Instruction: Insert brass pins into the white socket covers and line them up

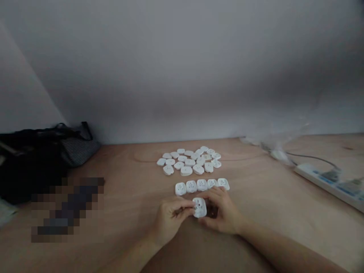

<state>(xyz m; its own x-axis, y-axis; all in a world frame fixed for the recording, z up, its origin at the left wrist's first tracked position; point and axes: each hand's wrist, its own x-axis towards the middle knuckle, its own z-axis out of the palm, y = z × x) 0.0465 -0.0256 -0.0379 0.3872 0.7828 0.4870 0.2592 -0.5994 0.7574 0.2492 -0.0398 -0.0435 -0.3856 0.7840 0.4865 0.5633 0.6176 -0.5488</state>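
Your left grip [170,217] covers the left edge of the white piece [201,207], whose finer details are too small to read. Your forearms [273,240] run off the bottom edge. Pixelation masks the dark object [72,208] at your left. The left edge cuts the black bag [28,163], the right edge the power strip [311,173].

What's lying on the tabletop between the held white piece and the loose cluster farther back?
The head view shows a row of five white pieces between the held white piece and the loose cluster.
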